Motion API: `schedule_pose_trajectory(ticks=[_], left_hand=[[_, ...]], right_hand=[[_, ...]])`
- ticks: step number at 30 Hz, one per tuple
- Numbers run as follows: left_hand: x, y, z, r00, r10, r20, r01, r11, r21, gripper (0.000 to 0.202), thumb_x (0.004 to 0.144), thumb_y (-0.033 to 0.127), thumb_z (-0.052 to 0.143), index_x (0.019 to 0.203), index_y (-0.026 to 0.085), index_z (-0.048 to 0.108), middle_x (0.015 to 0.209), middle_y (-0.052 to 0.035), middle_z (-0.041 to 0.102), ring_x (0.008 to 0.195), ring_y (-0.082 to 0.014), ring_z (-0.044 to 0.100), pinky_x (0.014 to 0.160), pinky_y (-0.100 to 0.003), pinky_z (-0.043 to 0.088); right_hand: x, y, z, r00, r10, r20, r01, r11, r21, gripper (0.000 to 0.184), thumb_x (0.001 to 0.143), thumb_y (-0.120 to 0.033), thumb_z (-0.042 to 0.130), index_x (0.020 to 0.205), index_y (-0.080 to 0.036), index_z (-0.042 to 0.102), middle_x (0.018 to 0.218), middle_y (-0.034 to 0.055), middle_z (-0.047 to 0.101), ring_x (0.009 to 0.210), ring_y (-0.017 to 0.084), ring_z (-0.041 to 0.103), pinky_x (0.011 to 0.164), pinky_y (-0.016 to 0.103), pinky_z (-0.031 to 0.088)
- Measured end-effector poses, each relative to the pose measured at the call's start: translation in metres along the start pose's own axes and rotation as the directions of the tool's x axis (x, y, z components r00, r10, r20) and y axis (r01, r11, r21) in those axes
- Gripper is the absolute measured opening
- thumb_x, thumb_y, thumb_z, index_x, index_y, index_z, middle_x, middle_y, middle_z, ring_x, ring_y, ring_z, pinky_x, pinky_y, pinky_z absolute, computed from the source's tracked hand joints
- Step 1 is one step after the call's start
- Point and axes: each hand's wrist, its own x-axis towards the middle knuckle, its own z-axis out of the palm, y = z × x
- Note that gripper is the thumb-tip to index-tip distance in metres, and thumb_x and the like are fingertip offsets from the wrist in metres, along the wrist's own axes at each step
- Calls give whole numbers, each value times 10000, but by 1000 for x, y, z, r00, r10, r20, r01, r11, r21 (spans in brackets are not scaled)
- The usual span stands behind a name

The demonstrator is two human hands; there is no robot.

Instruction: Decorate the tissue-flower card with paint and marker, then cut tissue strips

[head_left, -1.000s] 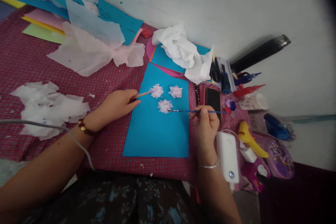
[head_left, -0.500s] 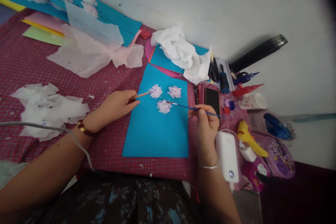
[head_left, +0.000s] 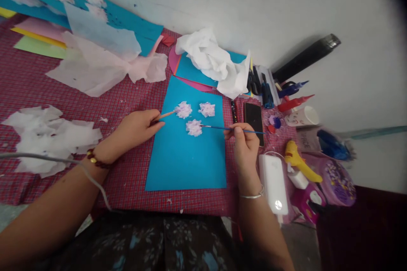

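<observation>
Large blue rectangular paper sheet (head_left: 187, 165) flat on worktop (head_left: 127, 178), red-checked cloth under it. Upper half of sheet has three ruffled, pale lilac-white paper puffs: upper-left puff (head_left: 183, 110), upper-right puff (head_left: 207, 109), lower puff (head_left: 193, 128). Left hand (head_left: 136, 129) at sheet's left edge, fingers closed round slim tan stick (head_left: 167, 115), far end at upper-left puff, contact unclear. Right hand (head_left: 245, 136) at sheet's right edge, fingers pinched on thin blue-handled paintbrush (head_left: 219, 127), tip at lower puff's right side, looks touching. Step in hand: likely dabbing colour on lower puff. Next move seems to call for light pressure, tip on ruffles and off bare sheet, left hand steady.
</observation>
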Motion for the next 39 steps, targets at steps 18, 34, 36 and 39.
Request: schedule_pose_trajectory(ticks=[18,34,36,39], left_hand=[[0,0,-1,1000,1,1,-1,1000,3,293,929,390,472,718,232,345,647,19,458,575,-149,460,570,-294,254],[0,1,-1,1000,3,-7,-3,1000,5,296,918,385,487,710,229,346,624,26,447,557,-141,443,553,-290,243],[0,1,-1,1000,10,-7,-10,1000,6,303,922,386,489,707,227,345,621,28,446,553,-137,442,551,-288,242],[-1,2,-2,1000,8,-8,-8,1000,8,308,928,382,490,706,227,344,618,30,443,551,-135,440,551,-288,243]], right_hand=[[0,2,0,1000,-2,19,2,1000,4,211,977,-354,538,892,-234,690,759,-8,704,640,152,651,631,310,525],[-2,2,1,1000,0,-6,1,989,147,202,979,-346,545,880,-242,686,706,-17,682,616,146,629,622,294,519],[-3,2,2,999,5,40,-10,990,138,200,977,-350,552,882,-242,692,705,-15,682,618,148,630,621,295,519],[-4,2,3,995,15,102,-19,999,44,204,970,-366,566,893,-234,702,729,-6,694,631,151,641,626,297,525]])
